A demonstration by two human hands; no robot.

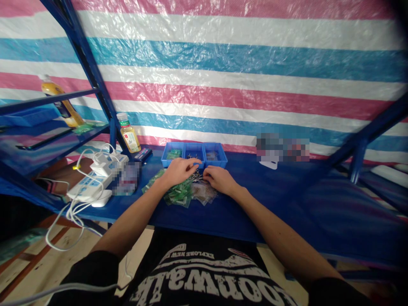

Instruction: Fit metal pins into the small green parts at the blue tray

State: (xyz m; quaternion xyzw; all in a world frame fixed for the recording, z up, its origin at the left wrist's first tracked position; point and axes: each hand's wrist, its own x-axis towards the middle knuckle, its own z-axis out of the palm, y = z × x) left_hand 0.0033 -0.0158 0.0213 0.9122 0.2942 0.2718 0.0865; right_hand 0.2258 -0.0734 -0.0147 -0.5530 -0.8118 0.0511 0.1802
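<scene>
Before you: packets lay on the shelf, in front of the bins.
To your left: power strips sat on the shelf, before a bottle.
Beyond the shelf: a tarp hung behind everything.

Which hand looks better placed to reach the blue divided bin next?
Probably the left: the left hand stretches past the green packets, its fingertips at the front edge of the blue divided bin. The right hand sits further back, just above the clear packets.
</scene>
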